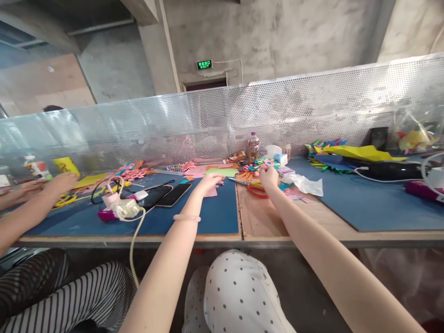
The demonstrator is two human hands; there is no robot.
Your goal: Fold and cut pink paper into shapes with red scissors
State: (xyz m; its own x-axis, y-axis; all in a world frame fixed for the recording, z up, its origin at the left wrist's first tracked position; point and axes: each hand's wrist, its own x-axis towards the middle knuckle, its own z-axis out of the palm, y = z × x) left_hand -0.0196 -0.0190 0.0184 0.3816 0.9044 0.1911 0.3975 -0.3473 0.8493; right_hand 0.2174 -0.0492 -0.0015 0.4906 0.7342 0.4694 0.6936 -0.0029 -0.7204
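Observation:
My left hand [209,181] reaches over the blue mat, beside a light green paper sheet [225,171] and pink paper [211,192]. Its fingers are bent together, and what they hold is too small to make out. My right hand [269,176] is at a pile of colourful paper flowers [250,172], its fingers closed near a flower; whether it grips that flower is unclear. Between my hands lie scissors with red handles [257,190], blades pointing left. White tissue [307,184] is to the right of my right hand.
Two phones [173,194], a power strip with plugs [125,208] and cables lie left. A bottle [253,149] stands behind the flowers. Another person's hands [58,186] are at the far left. Yellow paper [364,152] and a black case [388,170] lie right; a perforated metal screen [294,108] runs behind.

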